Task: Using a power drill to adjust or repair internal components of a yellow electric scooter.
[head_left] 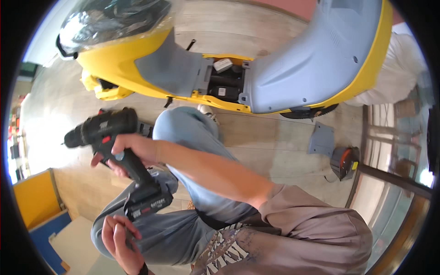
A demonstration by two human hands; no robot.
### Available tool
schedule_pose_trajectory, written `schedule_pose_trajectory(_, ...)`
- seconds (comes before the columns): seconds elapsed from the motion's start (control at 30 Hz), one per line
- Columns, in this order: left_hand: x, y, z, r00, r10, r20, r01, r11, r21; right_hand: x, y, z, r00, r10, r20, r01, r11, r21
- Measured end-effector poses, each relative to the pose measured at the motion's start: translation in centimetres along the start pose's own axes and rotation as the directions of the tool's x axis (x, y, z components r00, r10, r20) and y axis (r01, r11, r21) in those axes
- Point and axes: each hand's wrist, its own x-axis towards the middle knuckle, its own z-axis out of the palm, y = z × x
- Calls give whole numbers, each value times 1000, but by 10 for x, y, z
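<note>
A black cordless drill (111, 126) with a red button is up in front of me at the left, its chuck pointing left. My right hand (133, 153) is wrapped round the drill's grip. At the foot of the grip sits the drill's battery pack (149, 200). Just below that battery is my left hand (120, 240), its fingers curled in and a dark band at the wrist. Whatever those fingers hold, if anything, is too small to make out. Beyond my knees stands a yellow and grey scooter (293, 68), with an uncovered compartment (224, 82) in its footboard.
On the floor to the right lie a grey panel (321, 139) and a black-and-red lamp-like part (344, 162). Clear plastic wrap (114, 23) covers the scooter's left end. Yellow and blue boards (39, 197) stand at the lower left. Glass-panelled framing (389, 183) runs along the right.
</note>
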Motion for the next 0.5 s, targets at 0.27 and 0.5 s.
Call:
schedule_pose_trajectory(0.27,63,-57,3,975,-176,139,150,972,181,-28,-25,3,997,-49,-60,35,977,-208)
schedule_pose_trajectory(0.5,121,-102,8,875,3,484,-244,867,435,-34,-3,21,933,-155,-324,-140,672,-727)
